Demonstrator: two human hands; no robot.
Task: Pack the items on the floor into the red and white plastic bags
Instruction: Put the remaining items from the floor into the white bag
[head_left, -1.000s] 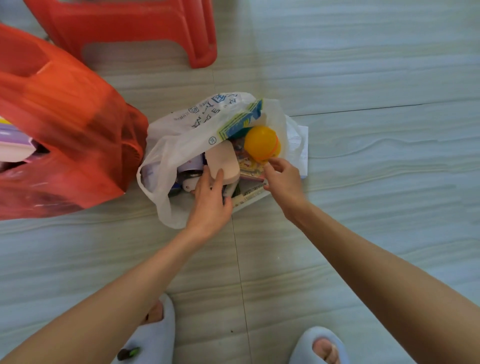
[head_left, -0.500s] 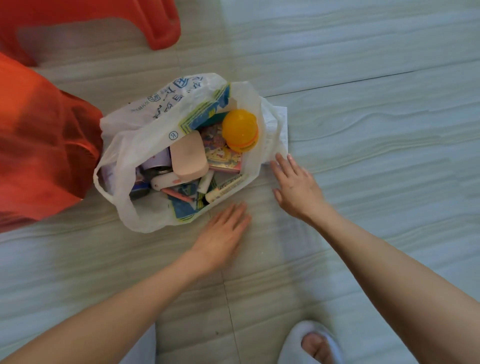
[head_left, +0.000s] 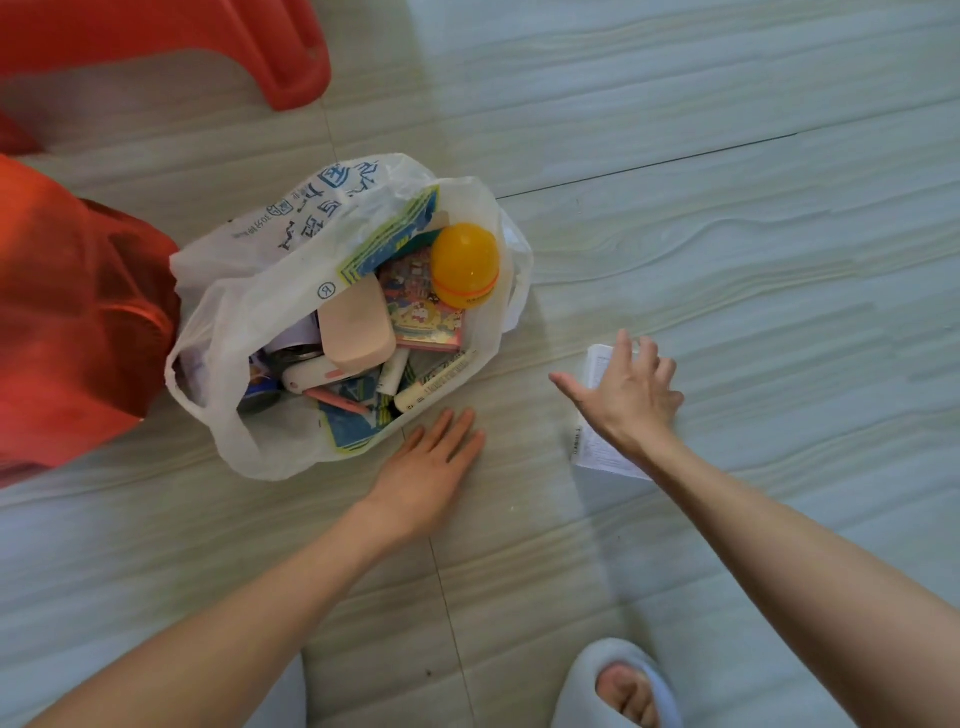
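The white plastic bag lies open on the floor, holding a yellow ball-shaped capsule, a pink case, a colourful booklet, pens and other small items. The red plastic bag sits at its left. My left hand rests flat on the floor just in front of the white bag, fingers straight. My right hand hovers with spread fingers over a white printed paper lying on the floor to the right of the bag; it holds nothing.
A red plastic stool stands at the back left. My pale slipper is at the bottom right. Grey wood-look floor tiles stretch to the right and behind the bags.
Both hands have left the white bag. The left hand has settled flat on the floor; the right hand has swung right to above a white paper that came into view.
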